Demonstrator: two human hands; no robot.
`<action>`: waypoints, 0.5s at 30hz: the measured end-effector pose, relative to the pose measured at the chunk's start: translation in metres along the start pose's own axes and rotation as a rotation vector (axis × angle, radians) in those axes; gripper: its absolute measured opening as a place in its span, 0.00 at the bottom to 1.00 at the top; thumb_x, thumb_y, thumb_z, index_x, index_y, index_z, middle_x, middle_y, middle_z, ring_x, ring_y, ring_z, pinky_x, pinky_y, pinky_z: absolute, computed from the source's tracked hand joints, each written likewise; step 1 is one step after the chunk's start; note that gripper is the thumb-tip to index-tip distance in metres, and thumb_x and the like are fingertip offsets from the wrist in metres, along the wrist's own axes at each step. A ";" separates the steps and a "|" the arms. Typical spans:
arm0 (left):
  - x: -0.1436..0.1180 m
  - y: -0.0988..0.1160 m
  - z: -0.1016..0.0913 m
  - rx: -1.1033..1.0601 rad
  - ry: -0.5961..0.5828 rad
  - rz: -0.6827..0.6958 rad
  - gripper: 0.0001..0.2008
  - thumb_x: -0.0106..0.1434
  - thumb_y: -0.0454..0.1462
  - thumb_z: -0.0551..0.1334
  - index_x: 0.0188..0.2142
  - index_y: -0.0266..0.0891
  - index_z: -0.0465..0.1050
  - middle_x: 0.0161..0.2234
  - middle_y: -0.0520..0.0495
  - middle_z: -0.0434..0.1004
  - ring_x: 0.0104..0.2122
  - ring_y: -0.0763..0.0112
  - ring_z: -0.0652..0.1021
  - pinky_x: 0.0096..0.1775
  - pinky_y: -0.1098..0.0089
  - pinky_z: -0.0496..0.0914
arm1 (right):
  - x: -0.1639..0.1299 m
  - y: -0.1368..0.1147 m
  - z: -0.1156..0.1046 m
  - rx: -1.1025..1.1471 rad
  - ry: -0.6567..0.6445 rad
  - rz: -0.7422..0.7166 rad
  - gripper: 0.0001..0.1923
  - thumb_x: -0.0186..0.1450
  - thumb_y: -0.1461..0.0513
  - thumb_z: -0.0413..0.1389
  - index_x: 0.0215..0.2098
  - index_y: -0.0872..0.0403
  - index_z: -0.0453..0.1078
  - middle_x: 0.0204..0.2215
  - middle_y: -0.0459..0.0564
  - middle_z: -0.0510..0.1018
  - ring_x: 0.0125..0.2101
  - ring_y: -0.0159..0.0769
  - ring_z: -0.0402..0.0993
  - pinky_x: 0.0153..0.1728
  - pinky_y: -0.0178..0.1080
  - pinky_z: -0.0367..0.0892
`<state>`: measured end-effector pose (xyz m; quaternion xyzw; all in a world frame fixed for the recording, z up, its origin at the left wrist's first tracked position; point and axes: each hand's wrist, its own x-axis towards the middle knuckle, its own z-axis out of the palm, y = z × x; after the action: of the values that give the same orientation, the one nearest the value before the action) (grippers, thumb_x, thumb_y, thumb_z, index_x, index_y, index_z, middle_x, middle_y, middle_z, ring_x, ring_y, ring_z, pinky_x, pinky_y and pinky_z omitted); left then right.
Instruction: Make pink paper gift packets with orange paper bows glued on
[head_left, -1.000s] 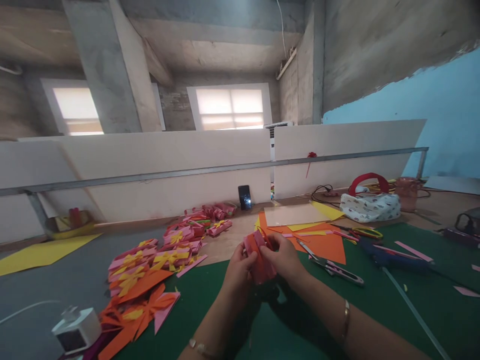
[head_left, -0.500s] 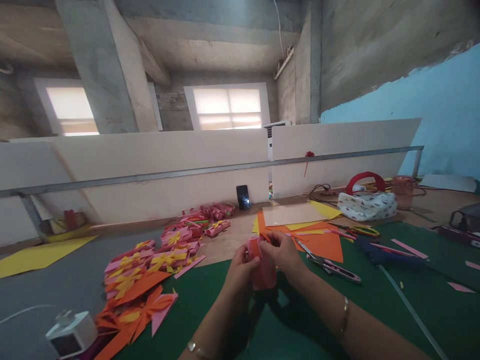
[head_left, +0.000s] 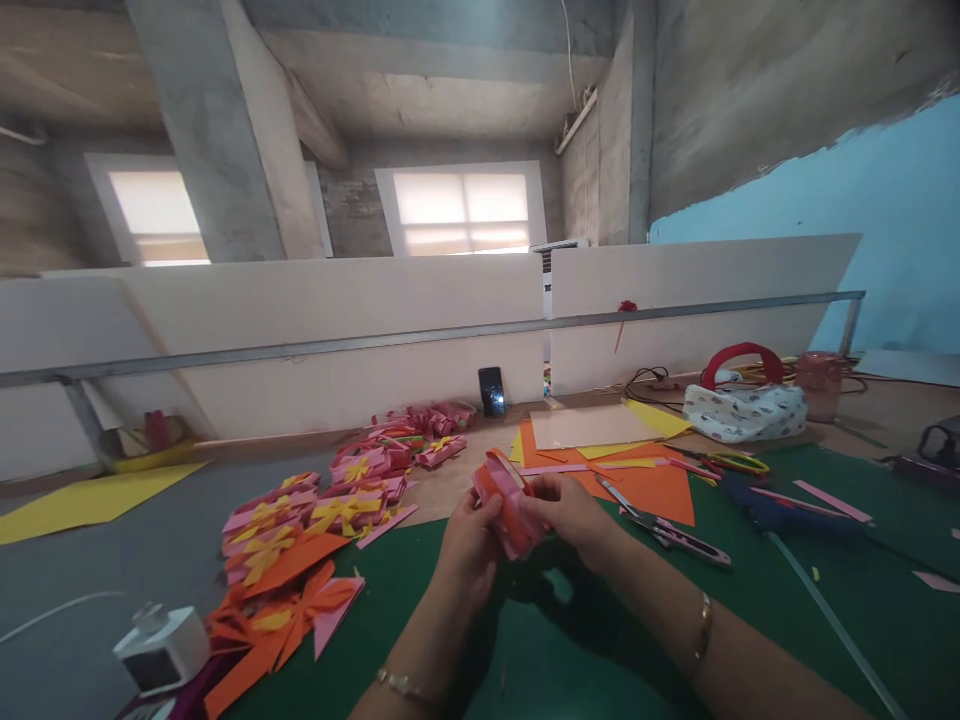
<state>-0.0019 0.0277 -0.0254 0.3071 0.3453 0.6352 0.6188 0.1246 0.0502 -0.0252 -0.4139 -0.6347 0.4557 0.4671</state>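
Note:
Above the green mat (head_left: 420, 640) I hold a folded pink paper piece (head_left: 516, 515) with an orange paper strip (head_left: 501, 462) around it. My left hand (head_left: 469, 545) is closed on its left side, the thumb across the front. My right hand (head_left: 574, 515) pinches its right edge. The piece is tilted, its upper end leaning left. Folded pink paper pieces (head_left: 367, 465) with yellow and orange paper flowers are heaped to the left. Beyond my right hand lie orange paper sheets (head_left: 660, 490).
Scissors (head_left: 667, 530) and a blue glue gun (head_left: 787, 515) lie right of my hands, with yellow-handled scissors (head_left: 739, 462) behind. A phone (head_left: 492, 391) leans on the white board. A white charger (head_left: 161, 650) stands at the front left; a patterned pouch (head_left: 745, 412) sits back right.
The pink paper piece has turned from nearly upright to tilted, its top toward the left. My right hand has moved from its top to its right edge. The view has shifted slightly.

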 end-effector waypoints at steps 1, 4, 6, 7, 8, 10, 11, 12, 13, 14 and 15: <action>-0.001 0.000 0.001 -0.011 0.006 -0.007 0.13 0.57 0.27 0.56 0.41 0.39 0.64 0.32 0.50 0.74 0.29 0.74 0.77 0.37 0.71 0.71 | 0.000 0.001 0.000 -0.013 0.003 -0.008 0.09 0.53 0.58 0.56 0.27 0.56 0.66 0.22 0.43 0.70 0.21 0.29 0.64 0.22 0.32 0.60; -0.004 0.001 0.004 -0.029 0.017 -0.025 0.11 0.58 0.27 0.56 0.40 0.38 0.66 0.32 0.49 0.74 0.29 0.74 0.77 0.36 0.71 0.71 | 0.001 0.001 0.001 -0.080 0.074 -0.064 0.09 0.51 0.60 0.58 0.23 0.54 0.62 0.19 0.40 0.65 0.21 0.27 0.59 0.23 0.32 0.56; -0.006 0.003 0.006 -0.035 0.031 -0.030 0.10 0.58 0.27 0.56 0.39 0.37 0.66 0.31 0.49 0.74 0.28 0.74 0.77 0.35 0.72 0.71 | 0.001 -0.001 0.001 -0.121 0.124 -0.102 0.10 0.49 0.61 0.59 0.22 0.54 0.60 0.19 0.39 0.62 0.22 0.27 0.56 0.23 0.32 0.53; -0.006 0.004 0.006 -0.037 0.041 -0.029 0.10 0.58 0.26 0.56 0.39 0.37 0.66 0.30 0.49 0.74 0.28 0.74 0.77 0.34 0.73 0.71 | 0.001 -0.002 0.001 -0.130 0.131 -0.112 0.10 0.49 0.61 0.59 0.22 0.53 0.60 0.19 0.38 0.61 0.22 0.27 0.55 0.24 0.32 0.53; -0.007 0.005 0.007 -0.039 0.052 -0.027 0.10 0.58 0.26 0.56 0.39 0.37 0.66 0.30 0.49 0.74 0.27 0.75 0.76 0.34 0.73 0.71 | 0.000 -0.003 0.001 -0.130 0.123 -0.114 0.10 0.49 0.61 0.59 0.22 0.53 0.60 0.19 0.38 0.61 0.22 0.27 0.55 0.24 0.32 0.53; -0.007 0.006 0.008 -0.045 0.072 -0.020 0.11 0.58 0.25 0.55 0.39 0.37 0.66 0.29 0.50 0.74 0.25 0.75 0.76 0.33 0.73 0.72 | -0.001 -0.004 0.001 -0.105 0.082 -0.096 0.10 0.51 0.59 0.59 0.23 0.54 0.61 0.19 0.39 0.62 0.22 0.28 0.57 0.24 0.32 0.55; -0.007 0.007 0.008 -0.049 0.078 -0.017 0.11 0.58 0.25 0.55 0.38 0.37 0.66 0.29 0.50 0.74 0.24 0.75 0.76 0.32 0.73 0.72 | -0.001 -0.004 0.001 -0.084 0.057 -0.079 0.10 0.52 0.58 0.58 0.24 0.54 0.61 0.20 0.39 0.63 0.22 0.28 0.58 0.23 0.32 0.56; -0.006 0.007 0.008 -0.052 0.081 -0.015 0.10 0.58 0.25 0.54 0.38 0.37 0.66 0.29 0.50 0.74 0.24 0.75 0.76 0.32 0.72 0.72 | -0.001 -0.005 0.000 -0.062 0.034 -0.060 0.10 0.52 0.57 0.57 0.25 0.54 0.61 0.20 0.40 0.64 0.21 0.28 0.59 0.23 0.32 0.57; -0.006 0.007 0.008 -0.055 0.080 -0.013 0.10 0.58 0.25 0.54 0.38 0.37 0.66 0.29 0.49 0.74 0.24 0.75 0.76 0.32 0.72 0.72 | -0.001 -0.005 0.000 -0.042 0.016 -0.043 0.10 0.52 0.57 0.57 0.25 0.54 0.61 0.20 0.40 0.65 0.21 0.28 0.60 0.22 0.32 0.58; -0.005 0.006 0.008 -0.056 0.075 -0.012 0.10 0.58 0.25 0.55 0.38 0.37 0.66 0.30 0.49 0.74 0.25 0.74 0.76 0.33 0.71 0.72 | -0.001 -0.004 -0.001 -0.027 0.005 -0.031 0.10 0.52 0.58 0.57 0.25 0.54 0.61 0.20 0.40 0.65 0.21 0.28 0.61 0.22 0.32 0.58; -0.005 0.006 0.007 -0.054 0.068 -0.012 0.10 0.58 0.25 0.55 0.38 0.36 0.65 0.30 0.48 0.75 0.26 0.73 0.77 0.33 0.70 0.73 | 0.000 -0.004 -0.002 -0.018 0.001 -0.024 0.10 0.51 0.59 0.57 0.25 0.54 0.60 0.20 0.40 0.65 0.21 0.28 0.61 0.22 0.32 0.58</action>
<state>0.0008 0.0236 -0.0164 0.2663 0.3506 0.6507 0.6187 0.1261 0.0496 -0.0210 -0.4106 -0.6435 0.4440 0.4692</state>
